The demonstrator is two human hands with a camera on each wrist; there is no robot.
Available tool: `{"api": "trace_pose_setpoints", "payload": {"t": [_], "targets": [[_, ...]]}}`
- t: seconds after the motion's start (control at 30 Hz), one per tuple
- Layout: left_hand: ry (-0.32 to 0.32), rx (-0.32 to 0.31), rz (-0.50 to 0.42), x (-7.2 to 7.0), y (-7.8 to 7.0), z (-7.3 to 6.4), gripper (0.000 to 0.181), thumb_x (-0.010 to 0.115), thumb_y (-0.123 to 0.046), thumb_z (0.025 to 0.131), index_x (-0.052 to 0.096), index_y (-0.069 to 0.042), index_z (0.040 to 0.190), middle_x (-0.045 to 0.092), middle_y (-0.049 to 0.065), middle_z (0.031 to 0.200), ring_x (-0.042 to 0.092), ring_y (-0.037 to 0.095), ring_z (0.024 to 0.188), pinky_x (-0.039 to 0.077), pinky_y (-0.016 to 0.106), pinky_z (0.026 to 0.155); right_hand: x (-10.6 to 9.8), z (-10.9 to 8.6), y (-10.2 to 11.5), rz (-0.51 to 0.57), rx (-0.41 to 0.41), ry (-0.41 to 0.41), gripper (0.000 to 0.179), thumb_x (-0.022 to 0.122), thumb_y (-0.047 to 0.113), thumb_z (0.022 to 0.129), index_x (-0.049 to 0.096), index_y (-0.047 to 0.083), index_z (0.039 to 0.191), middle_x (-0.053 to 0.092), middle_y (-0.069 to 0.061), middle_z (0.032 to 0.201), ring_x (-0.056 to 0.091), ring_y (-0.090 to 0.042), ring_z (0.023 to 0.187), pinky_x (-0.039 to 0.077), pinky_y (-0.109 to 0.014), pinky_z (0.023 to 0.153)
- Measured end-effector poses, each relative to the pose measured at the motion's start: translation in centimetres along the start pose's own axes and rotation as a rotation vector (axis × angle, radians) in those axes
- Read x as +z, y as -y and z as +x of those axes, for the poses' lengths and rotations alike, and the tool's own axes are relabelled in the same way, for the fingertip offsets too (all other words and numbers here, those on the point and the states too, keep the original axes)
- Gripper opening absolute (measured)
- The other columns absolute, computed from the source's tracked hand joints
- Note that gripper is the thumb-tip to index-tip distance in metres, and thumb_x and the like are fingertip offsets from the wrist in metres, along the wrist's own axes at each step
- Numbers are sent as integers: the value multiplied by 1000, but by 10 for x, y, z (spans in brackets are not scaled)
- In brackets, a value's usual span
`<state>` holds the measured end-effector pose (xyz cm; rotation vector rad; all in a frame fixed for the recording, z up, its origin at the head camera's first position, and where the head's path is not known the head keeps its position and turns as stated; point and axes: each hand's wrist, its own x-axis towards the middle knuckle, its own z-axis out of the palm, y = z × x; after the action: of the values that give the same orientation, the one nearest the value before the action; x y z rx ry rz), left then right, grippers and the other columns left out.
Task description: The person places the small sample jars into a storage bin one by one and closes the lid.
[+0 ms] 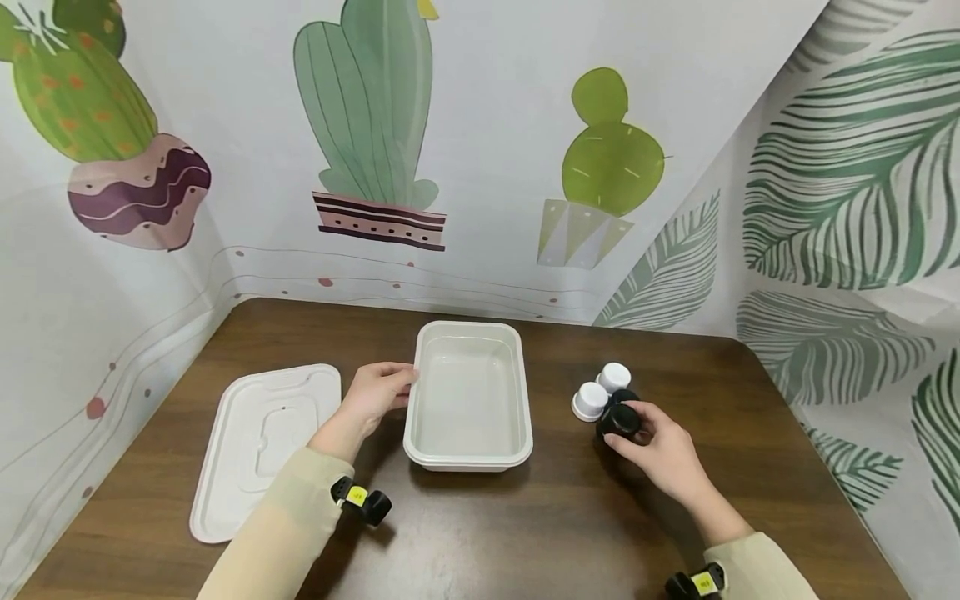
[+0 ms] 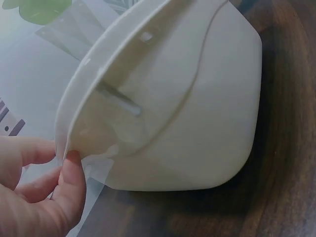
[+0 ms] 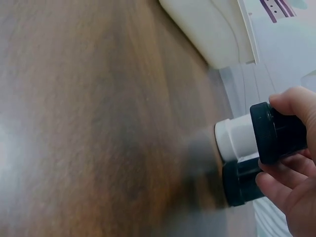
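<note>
A pale rectangular plastic container stands on the table in the middle of the head view. My left hand pinches its left rim between thumb and fingers, plainly seen in the left wrist view. On the right, my right hand grips a small black jar with its wide ridged end downward. That jar appears raised slightly off the table. Close by stand a second black jar, partly hidden behind the held one, and two white jars, their wider ends on the table.
A white rectangular lid lies flat on the table left of the container, partly covered by my left forearm. The brown wooden table meets a wall printed with cacti and leaves at the back.
</note>
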<state>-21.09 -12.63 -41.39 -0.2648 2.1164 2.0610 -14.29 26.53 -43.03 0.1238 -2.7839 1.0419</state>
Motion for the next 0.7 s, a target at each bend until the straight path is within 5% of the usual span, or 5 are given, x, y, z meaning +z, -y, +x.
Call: {"api": "trace_pose_setpoints", "payload": {"t": [0.7], "targets": [[1, -19, -21, 5, 2, 2, 33, 58, -8, 83, 54, 10, 110, 61, 23, 96, 62, 16, 72, 52, 24, 60, 12, 26, 18, 89, -55, -50, 51, 73, 18, 73, 51, 8, 117, 63, -14, 106, 61, -23, 91, 51, -32, 75]]}}
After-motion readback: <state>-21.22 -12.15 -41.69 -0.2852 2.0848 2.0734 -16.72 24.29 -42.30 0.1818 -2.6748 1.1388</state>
